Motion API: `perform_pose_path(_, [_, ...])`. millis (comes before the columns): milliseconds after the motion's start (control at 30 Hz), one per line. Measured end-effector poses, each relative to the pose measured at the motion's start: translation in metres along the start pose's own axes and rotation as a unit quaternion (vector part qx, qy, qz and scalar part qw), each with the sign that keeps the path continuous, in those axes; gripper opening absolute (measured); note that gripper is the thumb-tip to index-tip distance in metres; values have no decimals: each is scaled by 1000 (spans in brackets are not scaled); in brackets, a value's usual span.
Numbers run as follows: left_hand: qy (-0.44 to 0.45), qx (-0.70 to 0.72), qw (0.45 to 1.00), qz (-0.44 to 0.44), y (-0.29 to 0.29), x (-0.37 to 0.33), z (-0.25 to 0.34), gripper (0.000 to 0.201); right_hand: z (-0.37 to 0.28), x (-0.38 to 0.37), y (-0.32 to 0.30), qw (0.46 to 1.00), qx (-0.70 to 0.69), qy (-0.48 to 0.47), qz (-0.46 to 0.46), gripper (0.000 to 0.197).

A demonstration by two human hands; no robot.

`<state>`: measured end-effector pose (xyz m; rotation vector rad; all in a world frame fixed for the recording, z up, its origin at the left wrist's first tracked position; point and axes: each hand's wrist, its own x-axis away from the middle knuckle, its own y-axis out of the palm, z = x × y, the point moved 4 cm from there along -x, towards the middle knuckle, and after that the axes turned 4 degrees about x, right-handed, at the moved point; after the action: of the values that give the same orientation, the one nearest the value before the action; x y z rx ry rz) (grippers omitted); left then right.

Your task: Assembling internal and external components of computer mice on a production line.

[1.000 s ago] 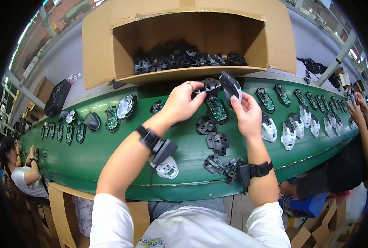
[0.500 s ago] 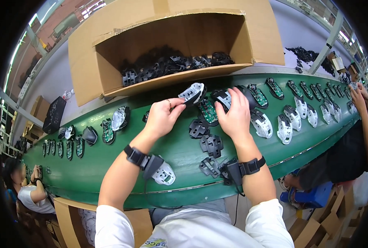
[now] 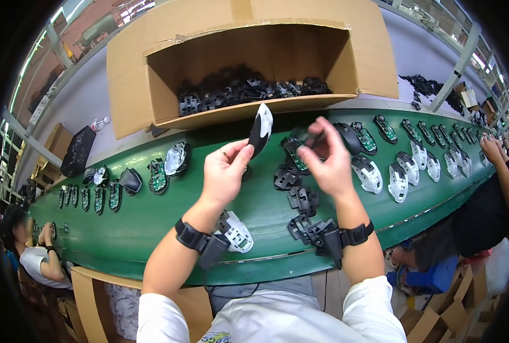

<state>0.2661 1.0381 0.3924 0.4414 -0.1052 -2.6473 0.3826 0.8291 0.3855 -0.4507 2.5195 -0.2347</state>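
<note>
Where the green belt [image 3: 146, 234] comes nearest, a white shell [image 3: 237, 233] lies at six o'clock from the left hand [image 3: 225, 174], which pinches a white-and-black mouse part [image 3: 261, 131] at its one o'clock. At three o'clock, the right hand [image 3: 330, 163] has thumb and fingers apart beside a circuit board [image 3: 295, 161]; blur leaves contact uncertain. A cardboard box [image 3: 300, 48] of black parts [image 3: 249, 91] stands at twelve o'clock.

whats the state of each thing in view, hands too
left hand: pinching black-and-white mouse part
mouse part: raised, nearly upright
right hand: blurred, fingers apart, grip unclear
large cardboard box: open, part-filled
lower cardboard box: open
circuit boards: uncovered
white shells right of right hand: lying loose
wrist straps: fastened
</note>
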Motion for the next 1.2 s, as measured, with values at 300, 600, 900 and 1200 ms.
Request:
perform_pose_path(300, [116,-487,861,-93,6,-56,-17,21,74,-22,-56,971,207,27,117,57])
perform_pose_path(600, [48,-377,924,-39,13,-103,-47,31,64,-25,-59,942,287,-64,162,62])
perform_pose_path(900, [-131,-459,879,7,-10,-105,-51,42,80,-19,-45,895,437,82,-41,84])
perform_pose_path(1200, [183,-473,854,-114,-30,-17,-15,21,76,-18,-56,893,408,-91,169,43])
